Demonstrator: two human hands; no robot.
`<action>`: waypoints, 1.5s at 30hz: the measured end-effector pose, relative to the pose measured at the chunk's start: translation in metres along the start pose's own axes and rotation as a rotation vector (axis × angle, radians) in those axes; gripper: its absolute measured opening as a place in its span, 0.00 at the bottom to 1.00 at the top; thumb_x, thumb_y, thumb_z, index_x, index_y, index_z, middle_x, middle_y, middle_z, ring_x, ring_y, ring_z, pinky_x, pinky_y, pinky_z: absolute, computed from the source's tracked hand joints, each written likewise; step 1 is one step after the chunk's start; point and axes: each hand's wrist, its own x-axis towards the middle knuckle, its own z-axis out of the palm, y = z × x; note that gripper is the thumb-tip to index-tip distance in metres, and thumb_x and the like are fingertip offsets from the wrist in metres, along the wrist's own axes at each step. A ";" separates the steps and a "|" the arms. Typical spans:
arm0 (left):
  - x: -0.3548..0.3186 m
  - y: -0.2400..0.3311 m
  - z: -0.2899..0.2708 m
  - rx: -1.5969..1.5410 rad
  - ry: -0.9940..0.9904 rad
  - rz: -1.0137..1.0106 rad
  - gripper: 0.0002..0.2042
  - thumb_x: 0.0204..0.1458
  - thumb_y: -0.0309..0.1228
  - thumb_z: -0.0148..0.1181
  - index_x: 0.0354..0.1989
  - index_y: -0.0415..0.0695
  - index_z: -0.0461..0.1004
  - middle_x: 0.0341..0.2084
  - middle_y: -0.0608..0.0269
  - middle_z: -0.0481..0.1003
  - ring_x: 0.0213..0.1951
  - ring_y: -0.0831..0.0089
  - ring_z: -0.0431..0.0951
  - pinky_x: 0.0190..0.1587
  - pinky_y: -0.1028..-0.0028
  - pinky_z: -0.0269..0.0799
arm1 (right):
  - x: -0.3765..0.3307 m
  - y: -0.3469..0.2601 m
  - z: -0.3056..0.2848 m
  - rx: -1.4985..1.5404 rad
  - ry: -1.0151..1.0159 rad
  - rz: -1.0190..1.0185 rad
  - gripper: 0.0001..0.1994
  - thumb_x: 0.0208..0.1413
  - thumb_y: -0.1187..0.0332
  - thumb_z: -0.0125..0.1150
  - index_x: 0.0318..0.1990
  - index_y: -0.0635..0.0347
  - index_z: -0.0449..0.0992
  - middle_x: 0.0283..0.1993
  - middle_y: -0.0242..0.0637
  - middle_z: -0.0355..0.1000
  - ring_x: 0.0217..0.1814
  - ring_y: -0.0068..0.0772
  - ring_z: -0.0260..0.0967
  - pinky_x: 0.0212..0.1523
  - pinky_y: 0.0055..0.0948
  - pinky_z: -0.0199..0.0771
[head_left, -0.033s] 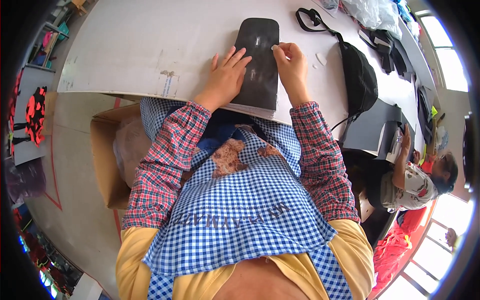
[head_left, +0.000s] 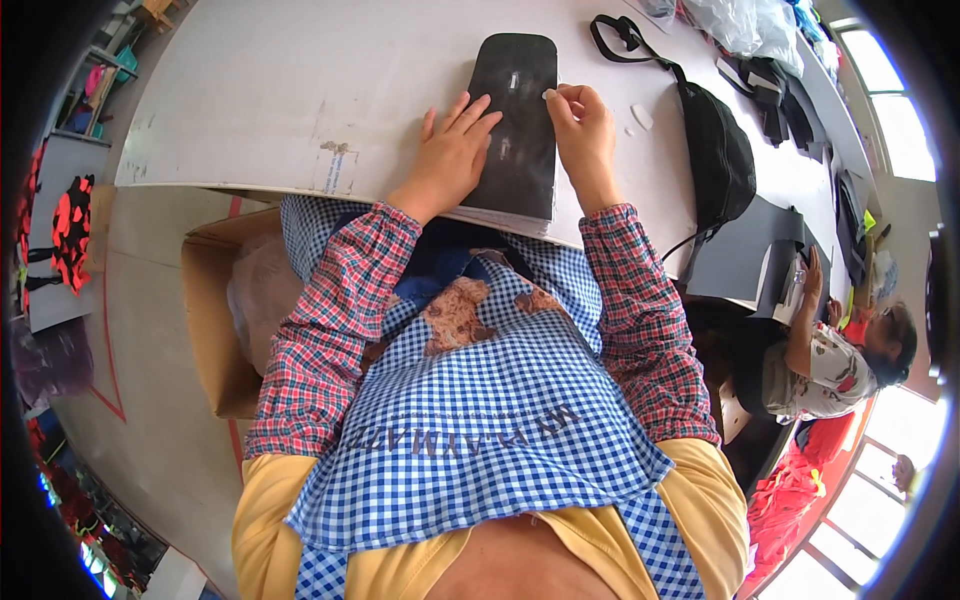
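A flat black panel point(head_left: 517, 150) with rounded far corners and two small pale marks lies on the white table, on top of a stack whose light layers show at its near and right edges. My left hand point(head_left: 455, 150) rests on the panel's left side, fingers spread and palm down. At the panel's right edge, my right hand point(head_left: 582, 122) pinches a small whitish piece point(head_left: 549, 94) between thumb and fingertips. Right of that hand lie a white chalk-like piece point(head_left: 642, 117) and a smaller white crumb point(head_left: 629, 131).
A black waist bag point(head_left: 717, 150) with its strap lies to the right on the table point(head_left: 250, 90). Farther right are dark sheets point(head_left: 738, 250), black straps and clear plastic bags point(head_left: 735, 25). A co-worker point(head_left: 820, 360) sits at the right. Below the table's left edge stands a cardboard box point(head_left: 210, 330).
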 end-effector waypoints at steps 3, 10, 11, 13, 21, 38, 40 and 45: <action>0.000 0.000 0.001 -0.005 0.025 0.010 0.19 0.62 0.31 0.47 0.61 0.49 0.66 0.65 0.61 0.62 0.69 0.60 0.55 0.68 0.49 0.46 | -0.007 0.006 0.000 0.139 -0.071 0.217 0.11 0.52 0.63 0.64 0.34 0.64 0.79 0.31 0.41 0.78 0.34 0.31 0.75 0.36 0.31 0.72; -0.001 0.004 -0.021 -0.194 0.296 -0.008 0.16 0.59 0.25 0.50 0.56 0.45 0.69 0.56 0.53 0.69 0.60 0.55 0.66 0.61 0.58 0.60 | -0.013 0.031 -0.005 0.286 -0.139 0.185 0.09 0.53 0.66 0.63 0.32 0.64 0.77 0.25 0.30 0.72 0.30 0.17 0.67 0.32 0.22 0.67; -0.003 0.007 -0.027 -0.306 0.381 -0.040 0.15 0.58 0.23 0.51 0.53 0.43 0.71 0.51 0.52 0.72 0.55 0.55 0.71 0.57 0.61 0.66 | -0.009 0.036 -0.013 0.380 -0.091 0.217 0.08 0.54 0.67 0.63 0.31 0.63 0.77 0.25 0.29 0.71 0.30 0.17 0.66 0.32 0.21 0.67; -0.010 0.016 -0.036 -0.383 0.285 -0.091 0.13 0.56 0.22 0.53 0.49 0.41 0.73 0.46 0.52 0.73 0.50 0.55 0.73 0.52 0.63 0.68 | -0.008 0.043 -0.031 0.579 -0.013 0.310 0.06 0.55 0.68 0.62 0.31 0.61 0.76 0.26 0.27 0.71 0.30 0.17 0.66 0.32 0.20 0.67; -0.009 0.027 -0.032 -0.223 -0.095 -0.014 0.12 0.48 0.27 0.65 0.41 0.38 0.75 0.35 0.54 0.75 0.36 0.59 0.78 0.40 0.66 0.74 | -0.035 0.030 -0.068 1.249 -0.196 0.683 0.09 0.60 0.66 0.54 0.36 0.62 0.76 0.31 0.31 0.74 0.34 0.24 0.72 0.57 0.45 0.70; 0.004 0.006 -0.015 -0.280 -0.141 -0.018 0.07 0.53 0.29 0.58 0.35 0.39 0.78 0.34 0.51 0.77 0.37 0.52 0.78 0.41 0.61 0.74 | -0.084 0.010 -0.043 1.233 -0.462 0.868 0.15 0.60 0.62 0.53 0.47 0.65 0.71 0.42 0.41 0.74 0.45 0.38 0.75 0.59 0.53 0.72; 0.003 0.005 -0.017 -0.301 -0.125 0.002 0.07 0.53 0.29 0.58 0.35 0.38 0.78 0.34 0.50 0.77 0.37 0.52 0.78 0.41 0.61 0.74 | -0.084 0.009 -0.044 1.152 -0.485 0.836 0.18 0.62 0.61 0.51 0.52 0.66 0.68 0.46 0.44 0.74 0.47 0.41 0.75 0.58 0.46 0.75; 0.007 0.015 -0.031 -0.285 -0.199 -0.060 0.07 0.53 0.29 0.59 0.34 0.37 0.78 0.33 0.50 0.77 0.37 0.52 0.78 0.41 0.61 0.74 | -0.089 0.005 -0.047 1.277 -0.422 0.838 0.18 0.62 0.61 0.50 0.52 0.67 0.69 0.45 0.46 0.75 0.46 0.40 0.76 0.55 0.43 0.76</action>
